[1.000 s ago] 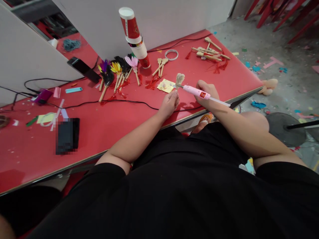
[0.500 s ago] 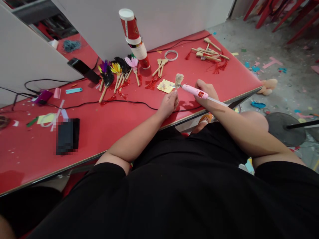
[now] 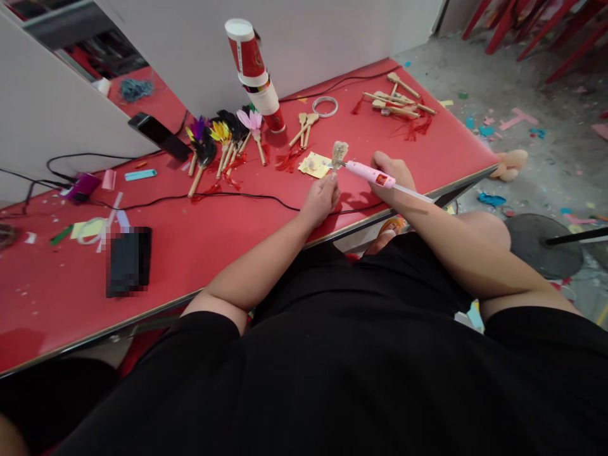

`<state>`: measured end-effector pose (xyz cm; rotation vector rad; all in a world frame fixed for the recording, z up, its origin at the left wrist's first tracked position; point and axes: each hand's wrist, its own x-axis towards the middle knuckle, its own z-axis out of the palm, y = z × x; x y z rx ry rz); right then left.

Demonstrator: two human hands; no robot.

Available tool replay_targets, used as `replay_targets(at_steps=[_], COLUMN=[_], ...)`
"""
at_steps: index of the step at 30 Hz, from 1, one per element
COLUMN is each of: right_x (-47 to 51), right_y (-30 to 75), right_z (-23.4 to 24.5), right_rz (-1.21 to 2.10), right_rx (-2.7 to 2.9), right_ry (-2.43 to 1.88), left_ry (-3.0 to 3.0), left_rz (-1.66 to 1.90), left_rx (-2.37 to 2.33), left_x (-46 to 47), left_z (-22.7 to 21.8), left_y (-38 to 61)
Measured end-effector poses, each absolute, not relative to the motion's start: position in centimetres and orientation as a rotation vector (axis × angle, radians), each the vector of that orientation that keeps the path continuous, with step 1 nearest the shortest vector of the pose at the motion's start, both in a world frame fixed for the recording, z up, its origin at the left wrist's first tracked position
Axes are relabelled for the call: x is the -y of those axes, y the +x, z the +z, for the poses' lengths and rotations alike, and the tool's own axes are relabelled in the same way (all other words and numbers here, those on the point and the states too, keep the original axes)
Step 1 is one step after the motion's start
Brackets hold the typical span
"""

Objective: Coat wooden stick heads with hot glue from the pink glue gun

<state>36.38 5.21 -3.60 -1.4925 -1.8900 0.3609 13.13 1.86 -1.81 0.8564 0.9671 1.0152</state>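
My left hand (image 3: 322, 197) pinches a small wooden stick with a flat, flared head (image 3: 340, 151), held upright. Closed around a pink hot glue gun (image 3: 363, 171) is my right hand (image 3: 393, 171); a clear glue stick (image 3: 412, 192) sticks out of the gun's rear. The gun's metal nozzle meets or nearly meets the base of the flared head; I cannot tell if they touch. Just behind my left hand lies a yellow paper (image 3: 314, 164) with blobs on it. Two similar sticks with red tassels (image 3: 306, 125) rest beyond it.
Feathered sticks (image 3: 221, 133) lie left of stacked paper cups (image 3: 259, 76). A tape roll (image 3: 325, 107) and several tasselled sticks (image 3: 396, 101) are at the right. A black cable (image 3: 256, 195) crosses the red table (image 3: 199, 234). A phone (image 3: 159, 135) leans at the wall.
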Motion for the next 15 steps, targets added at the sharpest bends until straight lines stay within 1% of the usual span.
replay_targets(at_steps=[7, 15], right_x=[-5.14, -5.15], right_y=[36.4, 36.56], right_z=[-3.27, -3.14], right_rz=[0.362, 0.345], right_rx=[1.882, 1.884], right_ry=[-1.478, -1.456], left_ry=[0.927, 0.852], left_rz=[1.022, 1.02], left_rx=[-0.975, -0.964], left_x=[-1.97, -1.89], left_z=[-2.09, -1.86], left_y=[13.07, 13.23])
